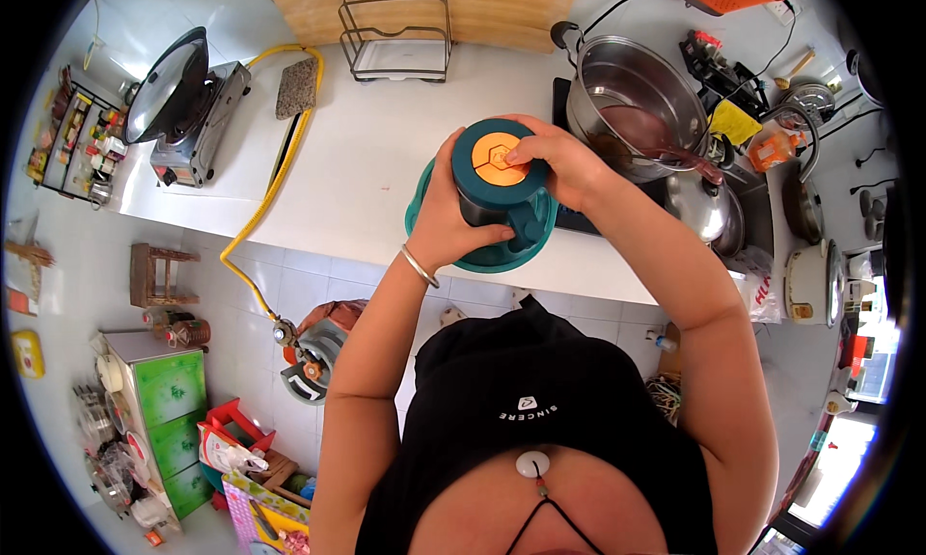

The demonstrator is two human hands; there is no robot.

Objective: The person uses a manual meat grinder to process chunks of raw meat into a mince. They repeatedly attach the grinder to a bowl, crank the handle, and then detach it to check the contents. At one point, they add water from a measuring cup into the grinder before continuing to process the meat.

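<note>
Jug [475, 211] is above the teal basin [487, 264], base contact hidden; left hand [439, 215] clasps its side, right hand [564, 164] curls around the lid [464, 176], touching the orange disc [488, 168]. Uneven pressure on the lid or a loosened left grip could tip it

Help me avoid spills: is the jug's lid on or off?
On: the teal lid covers the top of the jug; whether locked, cannot tell.

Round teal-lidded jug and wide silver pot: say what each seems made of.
Round teal-lidded jug: lid probably plastic, smooth and evenly coloured; grey body could be metal or plastic, mostly covered. Wide silver pot: likely polished stainless steel, judging by bright reflections.
</note>
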